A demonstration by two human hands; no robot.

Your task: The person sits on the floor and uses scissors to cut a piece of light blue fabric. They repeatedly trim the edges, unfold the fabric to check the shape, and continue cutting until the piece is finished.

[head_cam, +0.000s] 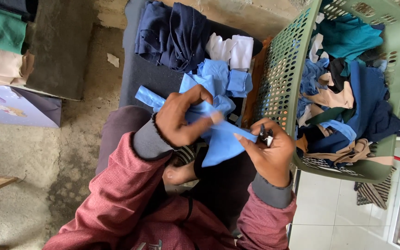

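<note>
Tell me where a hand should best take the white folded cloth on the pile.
Probably at the lower edge of the white folded cloth, coming from above on the side nearer the person: it lies flat and bare on top, while dark blue fabric crowds its left.

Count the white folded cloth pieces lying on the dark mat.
2: the white folded pieces lie side by side between the navy pile and the green basket; more may be hidden.
</note>
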